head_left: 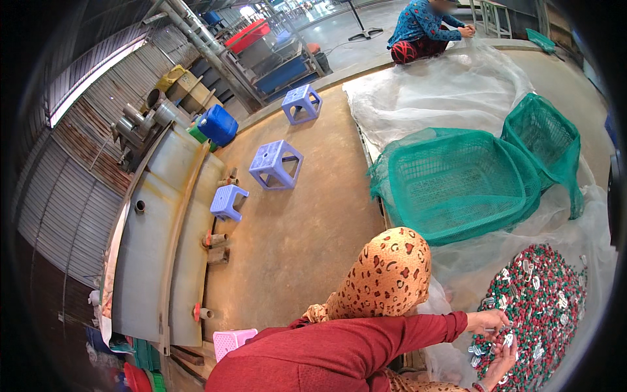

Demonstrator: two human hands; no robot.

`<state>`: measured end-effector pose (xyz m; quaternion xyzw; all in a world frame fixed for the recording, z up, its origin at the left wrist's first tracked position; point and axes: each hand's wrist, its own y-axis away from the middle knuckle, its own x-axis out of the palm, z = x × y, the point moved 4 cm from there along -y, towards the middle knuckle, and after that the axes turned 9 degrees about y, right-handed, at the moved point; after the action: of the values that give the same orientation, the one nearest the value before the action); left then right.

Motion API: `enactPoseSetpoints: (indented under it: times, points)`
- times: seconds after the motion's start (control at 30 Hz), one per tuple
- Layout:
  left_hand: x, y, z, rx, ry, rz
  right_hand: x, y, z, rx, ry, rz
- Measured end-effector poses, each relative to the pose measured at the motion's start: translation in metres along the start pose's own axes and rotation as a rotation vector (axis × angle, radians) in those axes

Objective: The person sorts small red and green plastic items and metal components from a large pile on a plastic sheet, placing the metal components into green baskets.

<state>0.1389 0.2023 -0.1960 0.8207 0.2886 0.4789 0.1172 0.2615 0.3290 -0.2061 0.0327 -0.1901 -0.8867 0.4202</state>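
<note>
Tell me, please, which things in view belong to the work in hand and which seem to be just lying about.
Apparently in use:
left hand and right hand, both at the pile's near edge
pile of small red, green and white pieces
see-through sheet under the pile

Probably just lying about:
three purple stools
blue jug

The heap of small pieces lay on the netting, the basket beyond and to its left. Stools stood on the floor further left, the jerrycan near them; a co-worker was beyond the basket.
</note>
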Motion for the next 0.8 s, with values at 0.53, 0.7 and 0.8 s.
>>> enactPoseSetpoints:
  times: [0.53,0.7,0.8]
  points:
    - [0.009,0.021,-0.003,0.081,-0.319,0.041,0.016,0.065,0.072,-0.126,0.347,0.029]
    - [0.008,0.041,-0.032,0.010,-0.079,0.173,-0.025,0.055,0.042,-0.097,-0.218,0.023]
    - [-0.013,0.019,-0.018,-0.025,-0.165,0.192,-0.050,0.044,-0.005,0.008,-0.475,0.051]
